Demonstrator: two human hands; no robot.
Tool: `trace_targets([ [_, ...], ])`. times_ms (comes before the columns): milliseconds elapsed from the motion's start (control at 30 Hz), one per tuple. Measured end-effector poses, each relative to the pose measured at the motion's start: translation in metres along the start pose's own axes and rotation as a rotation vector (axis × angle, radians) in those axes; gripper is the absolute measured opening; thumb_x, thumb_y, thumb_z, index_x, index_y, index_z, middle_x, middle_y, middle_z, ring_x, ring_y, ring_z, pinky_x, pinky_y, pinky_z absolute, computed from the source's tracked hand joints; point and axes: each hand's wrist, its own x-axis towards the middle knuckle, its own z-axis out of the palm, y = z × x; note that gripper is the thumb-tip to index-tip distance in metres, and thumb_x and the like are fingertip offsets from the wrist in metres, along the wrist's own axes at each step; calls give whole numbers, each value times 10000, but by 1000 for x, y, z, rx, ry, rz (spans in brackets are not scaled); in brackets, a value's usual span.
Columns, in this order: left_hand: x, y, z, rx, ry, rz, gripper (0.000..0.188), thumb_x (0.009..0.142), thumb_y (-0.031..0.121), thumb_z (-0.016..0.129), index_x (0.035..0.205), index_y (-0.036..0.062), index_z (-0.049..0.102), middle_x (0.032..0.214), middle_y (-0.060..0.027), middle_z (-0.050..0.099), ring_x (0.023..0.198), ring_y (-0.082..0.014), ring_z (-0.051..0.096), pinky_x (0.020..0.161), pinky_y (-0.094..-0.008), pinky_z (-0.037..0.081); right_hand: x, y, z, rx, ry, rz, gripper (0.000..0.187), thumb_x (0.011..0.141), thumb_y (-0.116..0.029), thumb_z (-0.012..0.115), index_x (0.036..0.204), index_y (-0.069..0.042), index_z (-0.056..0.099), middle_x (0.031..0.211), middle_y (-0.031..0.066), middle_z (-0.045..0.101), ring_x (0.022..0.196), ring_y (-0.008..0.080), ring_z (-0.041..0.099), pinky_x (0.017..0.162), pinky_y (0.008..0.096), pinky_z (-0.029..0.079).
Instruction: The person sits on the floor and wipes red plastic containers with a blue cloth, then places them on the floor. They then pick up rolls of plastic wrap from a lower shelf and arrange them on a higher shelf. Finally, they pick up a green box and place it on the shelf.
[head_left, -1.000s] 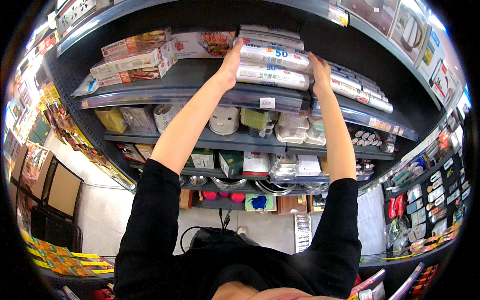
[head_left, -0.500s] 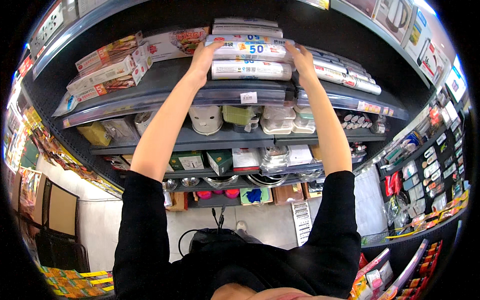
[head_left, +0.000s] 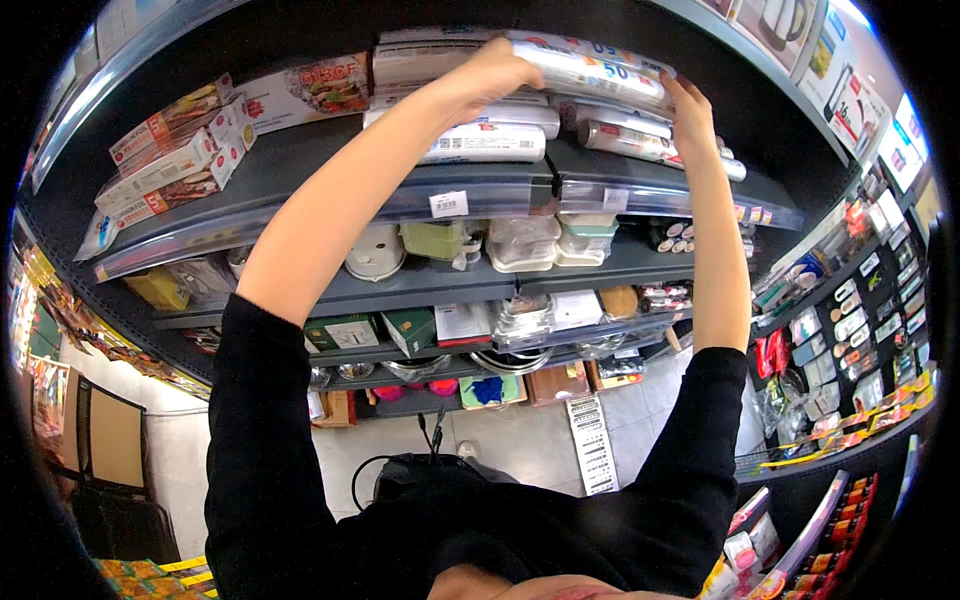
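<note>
A white plastic-wrapped roll with blue print, which looks like a roll of plastic bags, lies between my hands over the right part of the upper shelf. My left hand is closed on its left end. At the other end my right hand grips it with bent fingers. Just behind is a similar roll; I cannot tell whether it is held too. More white rolls are stacked below and left of my left hand. Beneath the held roll, further wrapped rolls lie on the shelf.
Foil boxes and a long box with a food picture occupy the shelf's left. Lower shelves carry plastic containers, boxes and metal bowls. A clear price rail edges the upper shelf. Hanging goods line the right side.
Both hands have moved right with the roll, from above the left stack to above the right rolls. The view has shifted a little to the right.
</note>
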Motion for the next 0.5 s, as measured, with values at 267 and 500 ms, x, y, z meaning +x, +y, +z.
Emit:
trace_targets([
  [267,88,-4,49,317,1,-53,465,746,166,727,1116,-89,604,1119,-219,622,1034,-265,579,904,-328,417,78,51,-54,69,42,11,313,818,-137,683,1112,-47,628,1079,41,620,939,169,537,852,321,407],
  [500,155,-53,41,555,10,-62,609,705,264,782,1183,-56,578,1182,-211,608,1107,-291,571,949,-339,435,129,75,-47,-44,-276,22,306,828,-157,659,1112,-55,609,1210,103,573,1033,252,559,946,387,429],
])
